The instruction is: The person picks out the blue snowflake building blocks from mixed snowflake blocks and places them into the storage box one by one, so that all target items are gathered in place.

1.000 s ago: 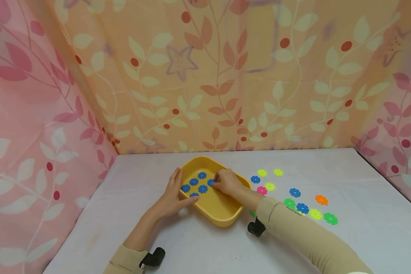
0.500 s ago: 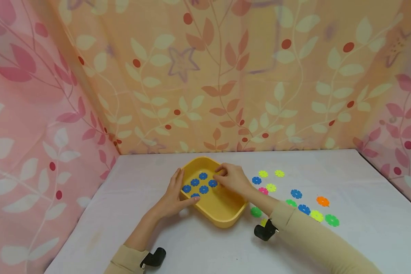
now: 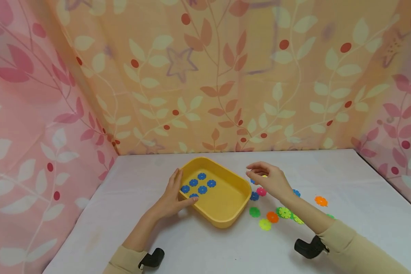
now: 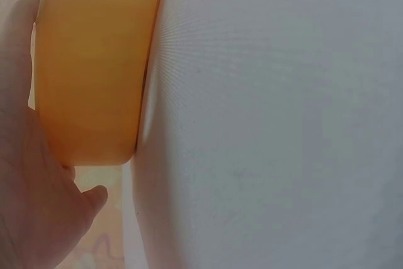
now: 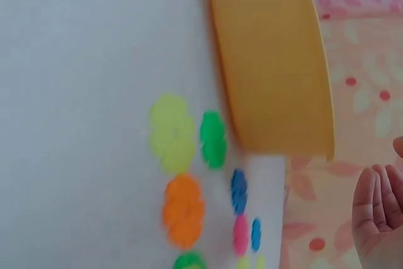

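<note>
A yellow plastic tub [image 3: 229, 203] stands on the white table, set at an angle. Inside its left part lie several blue notched discs [image 3: 202, 189], spaced apart. My left hand [image 3: 171, 196] holds the tub's left corner, fingers along the outer side and thumb on the near rim; the left wrist view shows it against the tub wall [image 4: 94, 67]. To the right of the tub, my right hand [image 3: 268, 180] hovers above scattered discs with its fingers loosely bent. Nothing shows between those fingers in the right wrist view, where part of the hand [image 5: 381, 218] appears at the edge.
Loose notched discs lie right of the tub: an orange disc [image 3: 321, 201] farthest out, a pink disc [image 3: 261, 191], a green disc [image 3: 255, 212], a yellow disc [image 3: 265, 224] and several others, some overlapping. Patterned curtains [image 3: 205, 83] enclose the table behind and at both sides.
My right hand has let go of a blue disc in the tub, lifted out over the rim and moved right above the loose discs. The left hand and tub stay put.
</note>
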Motion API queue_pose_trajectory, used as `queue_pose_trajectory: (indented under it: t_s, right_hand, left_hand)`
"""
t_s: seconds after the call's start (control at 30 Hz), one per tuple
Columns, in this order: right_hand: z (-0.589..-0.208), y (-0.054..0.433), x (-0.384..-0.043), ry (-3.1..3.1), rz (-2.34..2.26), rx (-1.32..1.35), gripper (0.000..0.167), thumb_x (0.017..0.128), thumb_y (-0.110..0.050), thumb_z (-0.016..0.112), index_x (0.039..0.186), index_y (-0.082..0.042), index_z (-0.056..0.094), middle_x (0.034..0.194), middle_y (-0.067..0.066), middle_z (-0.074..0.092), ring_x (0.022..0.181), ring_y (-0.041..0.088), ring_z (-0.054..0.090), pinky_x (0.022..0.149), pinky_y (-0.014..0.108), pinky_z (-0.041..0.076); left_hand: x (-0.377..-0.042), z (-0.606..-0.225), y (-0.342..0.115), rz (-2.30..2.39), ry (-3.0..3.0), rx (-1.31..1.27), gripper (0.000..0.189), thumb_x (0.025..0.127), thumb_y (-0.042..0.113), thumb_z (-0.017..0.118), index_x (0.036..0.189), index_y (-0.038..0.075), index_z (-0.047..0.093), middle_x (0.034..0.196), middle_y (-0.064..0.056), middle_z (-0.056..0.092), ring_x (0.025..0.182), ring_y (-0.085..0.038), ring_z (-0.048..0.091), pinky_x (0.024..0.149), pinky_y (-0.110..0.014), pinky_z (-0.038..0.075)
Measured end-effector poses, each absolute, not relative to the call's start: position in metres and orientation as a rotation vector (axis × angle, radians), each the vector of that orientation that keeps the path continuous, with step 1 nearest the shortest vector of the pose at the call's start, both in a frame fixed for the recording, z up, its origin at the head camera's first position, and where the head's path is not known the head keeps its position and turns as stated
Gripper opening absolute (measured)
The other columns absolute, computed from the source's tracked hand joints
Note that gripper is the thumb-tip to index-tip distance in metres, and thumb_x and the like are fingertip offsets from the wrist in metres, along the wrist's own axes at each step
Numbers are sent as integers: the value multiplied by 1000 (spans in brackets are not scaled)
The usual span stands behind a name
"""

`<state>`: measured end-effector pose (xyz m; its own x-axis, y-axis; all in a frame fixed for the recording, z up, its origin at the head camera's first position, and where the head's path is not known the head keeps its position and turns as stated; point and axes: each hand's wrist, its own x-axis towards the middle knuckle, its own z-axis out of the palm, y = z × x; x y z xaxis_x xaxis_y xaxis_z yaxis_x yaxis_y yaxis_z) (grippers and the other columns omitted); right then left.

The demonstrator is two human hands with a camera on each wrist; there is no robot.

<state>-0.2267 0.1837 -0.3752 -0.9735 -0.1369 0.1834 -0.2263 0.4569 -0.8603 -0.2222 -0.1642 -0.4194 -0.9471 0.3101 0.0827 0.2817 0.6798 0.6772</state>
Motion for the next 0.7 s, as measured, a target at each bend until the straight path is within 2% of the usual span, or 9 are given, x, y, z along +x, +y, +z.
queue_pose_trajectory:
  t_s: [0.13,0.37,0.7]
  right_hand:
    - [-384,211,-219,-2663,1498,275,41,91,-42,68,118,-12,65,102,4,68,95,31,63,76,36,57]
    - [-402,257,-209,-2764,1305,221,42,92,-41,66,117,-8,67,104,5,68,97,25,58,70,25,52]
    - [-416,305,-198,-2870,1118,102,41,92,-44,66,115,-10,68,99,4,66,90,23,56,66,26,50]
  left_hand:
    - [-222,-420,-164,1131,2851,505,115,81,61,69,157,16,-6,162,-4,-14,148,-31,-1,113,-58,15]
    - [-224,-422,-164,1130,2845,494,115,81,62,68,157,19,-7,162,-1,-14,148,-30,-1,114,-57,15]
    - [-224,-421,-164,1146,2846,495,115,81,61,69,157,19,-6,162,-3,-13,148,-31,0,114,-57,15]
